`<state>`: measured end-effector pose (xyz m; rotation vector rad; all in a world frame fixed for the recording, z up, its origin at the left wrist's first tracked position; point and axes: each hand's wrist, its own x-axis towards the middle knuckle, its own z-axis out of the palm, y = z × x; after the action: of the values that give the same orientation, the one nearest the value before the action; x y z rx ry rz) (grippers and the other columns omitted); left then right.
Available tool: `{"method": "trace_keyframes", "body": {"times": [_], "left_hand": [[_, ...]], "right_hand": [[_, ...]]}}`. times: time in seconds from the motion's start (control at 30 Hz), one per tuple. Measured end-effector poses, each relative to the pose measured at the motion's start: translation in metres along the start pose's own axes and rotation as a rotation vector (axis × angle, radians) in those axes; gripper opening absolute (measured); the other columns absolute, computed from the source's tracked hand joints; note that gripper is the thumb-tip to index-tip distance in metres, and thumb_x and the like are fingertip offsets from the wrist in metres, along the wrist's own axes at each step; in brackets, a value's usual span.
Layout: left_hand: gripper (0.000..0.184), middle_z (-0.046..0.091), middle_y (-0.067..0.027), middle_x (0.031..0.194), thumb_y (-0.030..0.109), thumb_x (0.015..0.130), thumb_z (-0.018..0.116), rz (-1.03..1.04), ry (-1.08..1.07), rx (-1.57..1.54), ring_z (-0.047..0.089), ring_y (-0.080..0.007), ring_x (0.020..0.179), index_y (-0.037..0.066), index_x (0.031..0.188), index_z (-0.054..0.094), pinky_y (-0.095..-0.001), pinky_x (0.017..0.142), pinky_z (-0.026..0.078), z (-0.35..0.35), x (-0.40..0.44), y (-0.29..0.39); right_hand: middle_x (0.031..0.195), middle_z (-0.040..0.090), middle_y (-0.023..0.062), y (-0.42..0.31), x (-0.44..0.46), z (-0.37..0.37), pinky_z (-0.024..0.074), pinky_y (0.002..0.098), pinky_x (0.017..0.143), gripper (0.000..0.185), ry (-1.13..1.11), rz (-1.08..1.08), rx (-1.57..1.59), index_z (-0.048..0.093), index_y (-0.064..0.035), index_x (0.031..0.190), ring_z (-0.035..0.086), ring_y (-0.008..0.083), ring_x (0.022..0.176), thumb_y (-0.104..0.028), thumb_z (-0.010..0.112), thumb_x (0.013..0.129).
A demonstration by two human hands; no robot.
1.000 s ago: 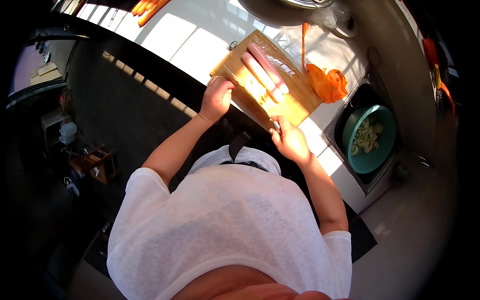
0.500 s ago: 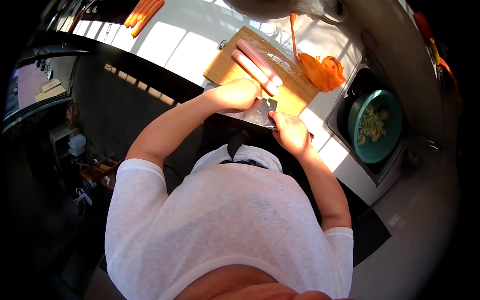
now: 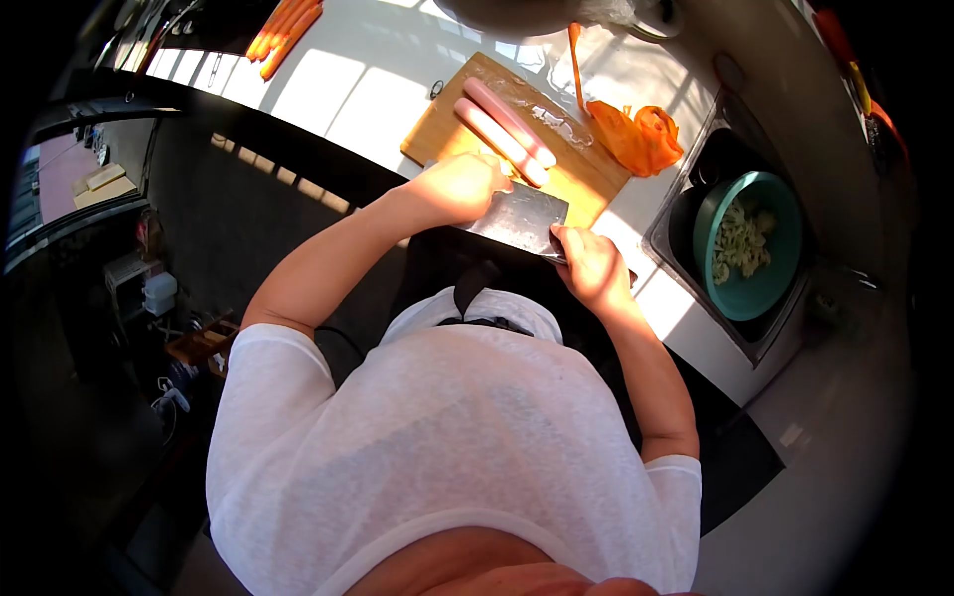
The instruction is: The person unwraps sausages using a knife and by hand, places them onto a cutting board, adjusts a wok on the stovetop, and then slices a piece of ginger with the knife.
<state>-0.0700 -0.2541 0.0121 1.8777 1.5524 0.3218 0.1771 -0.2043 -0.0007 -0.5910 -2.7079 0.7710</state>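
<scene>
A cleaver with a broad, wet-looking metal blade is held low over the near edge of the wooden cutting board. My right hand is closed around its handle, the fingers at the blade's right end. My left hand is curled at the blade's left end, over the board's near left side; whatever its fingers hold, if anything, is hidden. Small pale bits show by its fingertips. Two long pink sausages lie side by side on the board, beyond both hands. Clear plastic wrap lies along the board's far side.
Right of the board is an orange bag-like bundle with a thin orange strip. Several carrots lie at the counter's far left. A teal bowl of pale cut vegetables sits in the sink. A large round vessel stands at the back.
The cleaver has shifted right with my right hand, and more of its blade now shows. My left hand has moved slightly left, while the sausages stay in place on the board.
</scene>
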Motion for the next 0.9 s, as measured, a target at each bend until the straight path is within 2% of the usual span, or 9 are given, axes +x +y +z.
{"method": "trace_keyframes", "body": {"times": [0.03, 0.3, 0.33, 0.37, 0.57, 0.7, 0.8, 0.83, 0.9], "left_hand": [[0.02, 0.06, -0.0158, 0.092, 0.009, 0.081, 0.052, -0.009, -0.113, 0.096, 0.056, -0.0306, 0.094, 0.004, 0.096, 0.065, -0.0393, 0.08, 0.045, -0.001, -0.001, 0.009], [0.022, 0.061, -0.0172, 0.094, 0.003, 0.079, 0.05, -0.116, 0.08, -0.009, 0.057, -0.0317, 0.092, 0.003, 0.096, 0.065, -0.0396, 0.081, 0.045, -0.002, 0.01, -0.019], [0.026, 0.061, -0.0174, 0.096, 0.0, 0.078, 0.048, -0.231, 0.014, -0.062, 0.057, -0.0322, 0.095, 0.003, 0.097, 0.064, -0.0387, 0.083, 0.045, 0.0, 0.012, -0.012], [0.028, 0.061, -0.0178, 0.098, -0.002, 0.078, 0.046, -0.037, 0.016, -0.098, 0.057, -0.0326, 0.096, 0.002, 0.098, 0.064, -0.0379, 0.085, 0.045, 0.002, 0.009, -0.001], [0.029, 0.061, -0.0179, 0.098, -0.003, 0.076, 0.045, 0.044, 0.113, -0.169, 0.058, -0.031, 0.095, 0.004, 0.096, 0.065, -0.036, 0.085, 0.045, -0.01, 0.019, -0.003], [0.028, 0.064, -0.0148, 0.093, -0.002, 0.073, 0.048, -0.181, 0.241, -0.141, 0.06, -0.0291, 0.089, 0.001, 0.095, 0.065, -0.0348, 0.078, 0.047, -0.025, 0.02, -0.053], [0.022, 0.064, -0.0106, 0.097, 0.003, 0.075, 0.053, -0.012, 0.26, 0.034, 0.059, -0.0285, 0.092, 0.004, 0.093, 0.065, -0.035, 0.077, 0.047, -0.032, 0.03, -0.062], [0.02, 0.063, -0.009, 0.099, 0.004, 0.076, 0.054, 0.136, 0.28, 0.132, 0.057, -0.0286, 0.095, 0.004, 0.093, 0.065, -0.0349, 0.078, 0.047, -0.032, 0.036, -0.065], [0.029, 0.058, -0.0068, 0.113, 0.009, 0.079, 0.054, 0.184, 0.19, 0.199, 0.052, -0.0274, 0.107, 0.007, 0.106, 0.061, -0.0387, 0.088, 0.043, -0.023, 0.05, -0.076]], "right_hand": [[0.066, 0.054, 0.0113, 0.0, -0.001, -0.002, 0.0462, 0.039, 0.051, 0.035, -0.009, 0.012, 0.01, 0.053, -0.0036, 0.094, 0.056, 0.0303, 0.057, 0.001, 0.062, 0.061], [0.074, 0.055, 0.0054, -0.005, -0.025, -0.012, 0.0434, 0.0359, 0.056, 0.042, -0.069, 0.066, -0.203, 0.053, -0.0075, 0.1, 0.055, 0.0232, 0.063, -0.004, 0.066, 0.06], [0.073, 0.055, 0.0057, -0.006, -0.024, -0.013, 0.0438, 0.0362, 0.056, 0.041, -0.059, 0.055, -0.197, 0.053, -0.0074, 0.1, 0.056, 0.0235, 0.063, -0.003, 0.066, 0.06], [0.073, 0.055, 0.0059, -0.007, -0.023, -0.014, 0.0442, 0.0364, 0.057, 0.041, -0.053, 0.043, -0.191, 0.054, -0.0073, 0.099, 0.056, 0.0239, 0.064, -0.003, 0.066, 0.06], [0.07, 0.057, 0.0101, -0.016, -0.024, -0.014, 0.0466, 0.0381, 0.059, 0.04, -0.066, 0.097, -0.074, 0.055, -0.0061, 0.098, 0.057, 0.0283, 0.065, -0.003, 0.066, 0.06], [0.07, 0.057, 0.01, -0.026, -0.052, 0.001, 0.047, 0.0347, 0.058, 0.032, 0.045, 0.264, 0.017, 0.056, -0.0046, 0.097, 0.056, 0.0247, 0.059, -0.004, 0.065, 0.066], [0.07, 0.055, 0.0034, -0.041, -0.07, 0.024, 0.0439, 0.0257, 0.054, 0.015, 0.149, 0.848, 0.62, 0.054, -0.0012, 0.093, 0.05, 0.0111, 0.056, -0.008, 0.058, 0.08], [0.07, 0.055, 0.0034, -0.047, -0.072, 0.031, 0.0439, 0.0257, 0.054, 0.015, 0.166, 0.86, 0.618, 0.054, -0.0012, 0.093, 0.05, 0.0111, 0.056, -0.008, 0.058, 0.08], [0.07, 0.054, 0.0045, -0.067, -0.067, 0.047, 0.0435, 0.0249, 0.052, 0.011, 0.493, 1.014, 1.234, 0.052, -0.0002, 0.092, 0.051, 0.0119, 0.055, -0.004, 0.054, 0.081]]}}
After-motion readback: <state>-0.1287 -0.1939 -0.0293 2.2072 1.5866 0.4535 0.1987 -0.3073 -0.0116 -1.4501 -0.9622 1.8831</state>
